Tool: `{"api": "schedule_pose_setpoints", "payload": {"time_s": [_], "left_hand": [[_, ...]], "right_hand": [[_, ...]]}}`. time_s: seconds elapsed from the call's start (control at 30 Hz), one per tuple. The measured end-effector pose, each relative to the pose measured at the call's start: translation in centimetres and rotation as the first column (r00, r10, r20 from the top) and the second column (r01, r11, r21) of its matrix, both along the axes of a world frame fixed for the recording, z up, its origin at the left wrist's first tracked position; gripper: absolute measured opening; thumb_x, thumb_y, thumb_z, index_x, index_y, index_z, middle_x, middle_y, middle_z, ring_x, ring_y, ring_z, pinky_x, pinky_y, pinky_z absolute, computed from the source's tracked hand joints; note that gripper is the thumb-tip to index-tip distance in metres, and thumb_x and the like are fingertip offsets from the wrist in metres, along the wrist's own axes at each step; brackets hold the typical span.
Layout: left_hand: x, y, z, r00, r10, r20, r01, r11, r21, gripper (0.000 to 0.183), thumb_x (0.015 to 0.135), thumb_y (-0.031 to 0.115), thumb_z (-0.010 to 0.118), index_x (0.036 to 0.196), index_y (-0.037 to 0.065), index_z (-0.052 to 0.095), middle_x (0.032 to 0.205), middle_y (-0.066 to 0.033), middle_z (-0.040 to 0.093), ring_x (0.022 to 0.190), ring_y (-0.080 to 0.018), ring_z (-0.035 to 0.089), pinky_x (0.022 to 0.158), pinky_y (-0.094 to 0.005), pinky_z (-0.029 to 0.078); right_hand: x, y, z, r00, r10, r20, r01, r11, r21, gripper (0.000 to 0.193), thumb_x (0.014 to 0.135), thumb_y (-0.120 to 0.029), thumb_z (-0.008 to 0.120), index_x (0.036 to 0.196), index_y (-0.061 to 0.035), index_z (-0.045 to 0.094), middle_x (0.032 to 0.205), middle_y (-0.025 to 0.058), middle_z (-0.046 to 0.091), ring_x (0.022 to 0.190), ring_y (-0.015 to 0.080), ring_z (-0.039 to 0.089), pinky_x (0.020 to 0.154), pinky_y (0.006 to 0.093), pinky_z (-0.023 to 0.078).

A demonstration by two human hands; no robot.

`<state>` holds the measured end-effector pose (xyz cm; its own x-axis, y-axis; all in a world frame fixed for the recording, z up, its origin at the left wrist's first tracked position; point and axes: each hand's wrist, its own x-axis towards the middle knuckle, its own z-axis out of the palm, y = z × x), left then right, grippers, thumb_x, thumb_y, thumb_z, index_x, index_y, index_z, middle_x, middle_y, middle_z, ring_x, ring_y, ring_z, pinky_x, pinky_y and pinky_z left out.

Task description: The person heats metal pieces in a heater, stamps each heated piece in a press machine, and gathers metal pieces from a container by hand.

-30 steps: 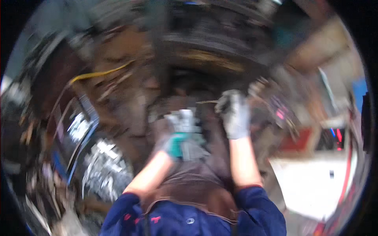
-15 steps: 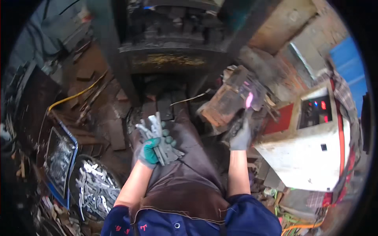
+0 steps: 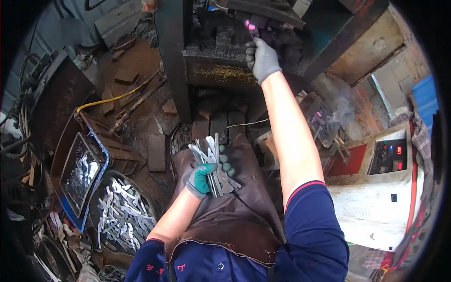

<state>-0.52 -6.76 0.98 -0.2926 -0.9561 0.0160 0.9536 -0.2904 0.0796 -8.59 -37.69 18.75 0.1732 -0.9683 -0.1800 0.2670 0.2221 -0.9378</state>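
My left hand (image 3: 200, 181), in a grey and green glove, is closed round a bundle of flat grey metal blanks (image 3: 219, 175) above my apron-covered lap. The blanks fan upward out of the fist. My right arm stretches far forward, and the grey-gloved right hand (image 3: 264, 61) grips the dark end of one metal blank (image 3: 251, 28). That blank's far end glows pink. It is held inside the opening of a dark, heavy machine frame (image 3: 225, 56), beside blackened blocks. Whether the blank touches them I cannot tell.
A round tub (image 3: 151, 203) of loose metal blanks stands at lower left, beside a blue-edged tray (image 3: 104, 162). To the right is a white control box (image 3: 376, 199) with lit red digits. Near it, a brick heating spot (image 3: 324, 115) glows and smokes. Bricks (image 3: 156, 152) lie on the floor.
My right hand has moved from the glowing heating spot at right, forward and left into the machine frame, carrying the glowing blank. My left hand still holds its bundle; the view has shifted.
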Motion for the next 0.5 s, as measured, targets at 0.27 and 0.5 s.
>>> {"api": "schedule_pose_setpoints", "payload": {"time_s": [0.27,0.5], "left_hand": [[-0.5,-1.5,0.1,0.999,-0.036,-0.027,0.036,0.999,0.001,0.059,0.082,0.008,0.063,0.137,0.013,0.04,0.113,-0.0043,0.058,0.101,-0.0234,0.06,0.095,-0.0438,0.047],[3.8,2.2,2.4,0.998,0.025,-0.052,-0.023,0.999,0.039,0.043,0.084,0.007,0.058,0.126,0.001,0.052,0.117,-0.0144,0.062,0.106,-0.0286,0.062,0.097,-0.0423,0.047]], "right_hand": [[-7.7,7.7,-2.1,0.997,0.005,0.075,-0.004,1.0,-0.012,0.049,0.093,-0.051,0.051,0.094,-0.0027,0.059,0.066,0.0048,0.054,0.055,0.0128,0.05,0.049,0.0244,0.039],[-7.5,23.2,-10.0,0.444,0.13,-0.887,-0.668,0.708,-0.231,0.034,0.092,-0.028,0.056,0.105,0.0032,0.064,0.098,0.0239,0.065,0.099,0.0353,0.061,0.086,0.0376,0.047]]}}
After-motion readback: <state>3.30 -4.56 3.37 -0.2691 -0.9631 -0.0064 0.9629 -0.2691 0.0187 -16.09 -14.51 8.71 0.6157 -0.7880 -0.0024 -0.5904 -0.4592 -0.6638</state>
